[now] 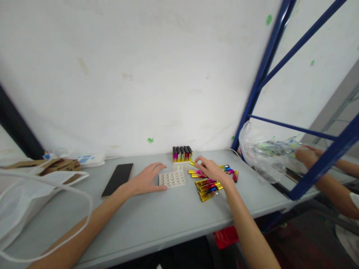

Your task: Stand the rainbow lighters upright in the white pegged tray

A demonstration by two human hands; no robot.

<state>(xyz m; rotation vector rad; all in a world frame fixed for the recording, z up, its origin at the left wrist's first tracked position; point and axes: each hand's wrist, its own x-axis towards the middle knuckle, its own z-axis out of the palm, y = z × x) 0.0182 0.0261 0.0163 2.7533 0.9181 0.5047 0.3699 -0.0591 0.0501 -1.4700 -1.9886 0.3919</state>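
Inspector: Lighters (209, 184), gold and rainbow-coloured, lie loose in a heap on the table (157, 220), at three o'clock of the white socket tray (172, 179).
Clerk: And the hands?
Inspector: Left hand (147, 179) lies flat, fingers spread, touching the tray's nine o'clock edge; nothing held. Right hand (211, 170) rests on the heap; whether its grip has closed on a lighter, I cannot tell.
Clerk: Step in hand?
Inspector: Picking from the heap, I judge; a filled tray (182, 154) stands at twelve o'clock. Any next move calls for one lighter, turned upright over an empty socket.
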